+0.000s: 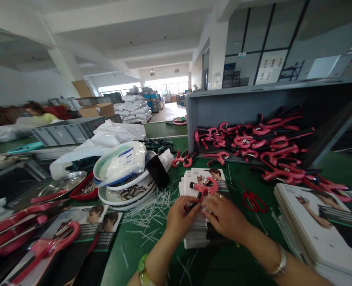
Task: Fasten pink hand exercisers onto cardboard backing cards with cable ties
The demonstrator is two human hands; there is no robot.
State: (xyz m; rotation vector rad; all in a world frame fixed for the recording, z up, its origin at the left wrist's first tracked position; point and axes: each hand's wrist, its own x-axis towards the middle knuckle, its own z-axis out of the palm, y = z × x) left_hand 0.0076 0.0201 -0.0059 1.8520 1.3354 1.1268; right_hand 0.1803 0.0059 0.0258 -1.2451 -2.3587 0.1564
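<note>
Stretching away beyond the green desk (114, 258), a bright workshop is showing stacked white sacks (132, 109) at the far side and a person in yellow (43, 115) at the far left. On the desk's far right, a grey crate (223, 107) is lying on its side, holding many pink tools. White strips (152, 214) are lying scattered left of the near middle, and red scissors (255, 201) are resting to the right, between the central card stack (193, 234) and the taller card stack (316, 234).

One pink tool (213, 184) is resting on the central card stack, its curved jaw end pointing away. Both hands are working at its near part, apparently positioning or fastening it against the top card. Such close work is likely calling for one hand steadying the tool while the other is handling the fine detail.

The left hand (178, 218) is reaching in from the near left, its fingers grasping the tool's black-tipped handle. The right hand (228, 218) is angling in from the right, wrist low and knuckles up, its fingers pinching the tool close to the left fingertips. Whether a strip is being held between them is impossible to tell.
</note>
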